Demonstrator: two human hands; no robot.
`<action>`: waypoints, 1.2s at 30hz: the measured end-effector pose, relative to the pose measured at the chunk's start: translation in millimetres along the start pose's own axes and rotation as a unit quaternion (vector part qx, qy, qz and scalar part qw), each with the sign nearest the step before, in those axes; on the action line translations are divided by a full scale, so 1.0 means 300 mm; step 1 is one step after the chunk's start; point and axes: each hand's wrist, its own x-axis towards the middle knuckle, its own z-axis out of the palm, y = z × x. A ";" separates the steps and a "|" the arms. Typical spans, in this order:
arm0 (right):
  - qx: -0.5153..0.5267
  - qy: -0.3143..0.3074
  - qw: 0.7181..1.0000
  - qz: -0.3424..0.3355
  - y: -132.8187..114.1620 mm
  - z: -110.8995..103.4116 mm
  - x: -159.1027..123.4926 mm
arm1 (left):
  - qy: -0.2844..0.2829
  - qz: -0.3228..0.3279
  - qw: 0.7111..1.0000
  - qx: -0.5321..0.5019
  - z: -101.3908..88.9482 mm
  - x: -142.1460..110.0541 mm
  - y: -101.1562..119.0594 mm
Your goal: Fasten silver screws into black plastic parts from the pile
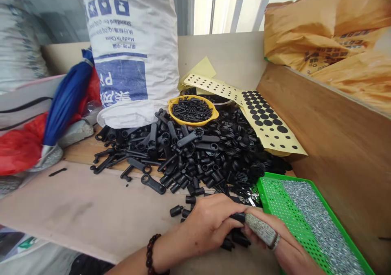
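The left hand [210,217] is pinching a black part [237,217], the right hand [275,225] clasping its end, apparently fitting, needing steady alignment!

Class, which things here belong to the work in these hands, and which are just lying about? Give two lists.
Likely job:
black part held in the left hand, beside the right hand
heap of black pieces
yellow bowl of small black pieces
green tray of small silvery pieces

Probably lying about:
blue umbrella
red plastic bag
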 end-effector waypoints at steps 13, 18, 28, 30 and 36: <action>0.011 -0.022 0.998 -0.051 -0.017 0.004 -0.024 | -0.001 -0.077 0.995 -0.066 -0.008 0.003 0.010; -0.049 -0.059 0.989 -0.126 -0.072 -0.011 -0.036 | -0.027 -0.055 0.998 -0.027 -0.008 -0.009 0.006; -0.161 -0.033 0.962 -0.220 -0.054 -0.017 -0.060 | -0.025 -0.040 0.999 -0.019 -0.001 -0.015 0.009; -0.143 -0.031 0.967 -0.208 -0.062 -0.015 -0.060 | -0.025 -0.046 0.998 -0.031 0.003 -0.019 0.004; 0.025 -0.027 0.998 -0.049 -0.047 0.017 -0.028 | -0.019 -0.016 1.000 0.009 0.015 -0.022 0.003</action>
